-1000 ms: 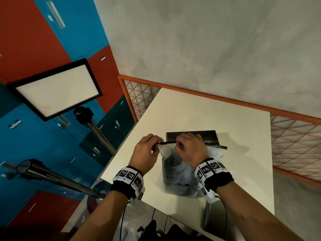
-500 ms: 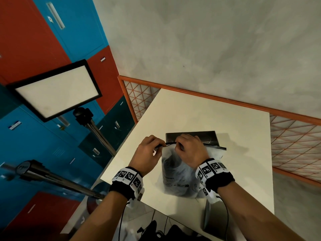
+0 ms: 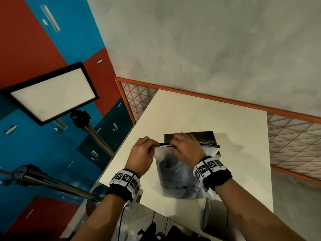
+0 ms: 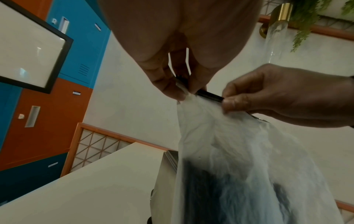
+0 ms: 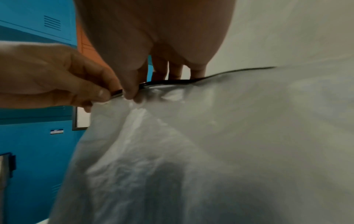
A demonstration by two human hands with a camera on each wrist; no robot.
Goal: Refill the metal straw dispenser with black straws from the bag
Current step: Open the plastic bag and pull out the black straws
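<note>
Nearest to the person, the translucent bag (image 3: 175, 173) stands upright on the near part of the cream table (image 3: 196, 110), and a dark mass, probably the black straws (image 3: 171, 168), shows through its plastic. At the top of the bag, the left hand (image 3: 141, 153) pinches the left end of the black zip strip (image 4: 209, 95) between thumb and fingers, and the right hand (image 3: 188, 147) grasps the same strip just beside it, thumb in front and fingers behind. Directly behind the bag, the metal straw dispenser (image 3: 205, 137) sits on the table; beyond it are an orange lattice rail (image 3: 293, 141) and the grey wall (image 3: 208, 46).
</note>
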